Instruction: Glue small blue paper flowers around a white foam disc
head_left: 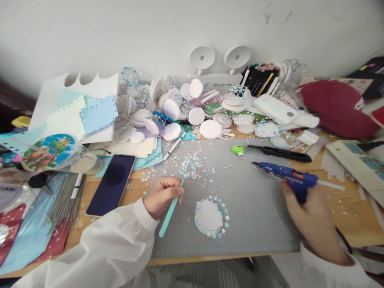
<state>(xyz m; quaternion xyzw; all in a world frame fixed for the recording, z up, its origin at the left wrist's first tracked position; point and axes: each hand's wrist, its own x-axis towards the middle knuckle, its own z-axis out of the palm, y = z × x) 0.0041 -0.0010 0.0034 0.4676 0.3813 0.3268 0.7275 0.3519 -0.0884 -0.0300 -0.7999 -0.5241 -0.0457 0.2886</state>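
My left hand (164, 195) is closed around a pair of teal tweezers (170, 218). Their narrow tip points away from me, at the edge of a scatter of tiny blue and white paper flowers (191, 165). On the grey cutting mat (249, 232) lies a round white disc (210, 216), ringed with the same small flowers. To the right, my right hand (312, 220) grips the handle of a blue hot glue gun (288, 174). Its nozzle points left over the mat, and a clear glue stick (333, 185) sticks out at its back.
A black utility knife (279, 153) and a green cutter (238, 149) lie beyond the glue gun. White discs (211, 129) are heaped along the wall by a double lamp (202, 58). A phone (111, 184), a lidded cup (75, 154) and wires (64, 200) lie left.
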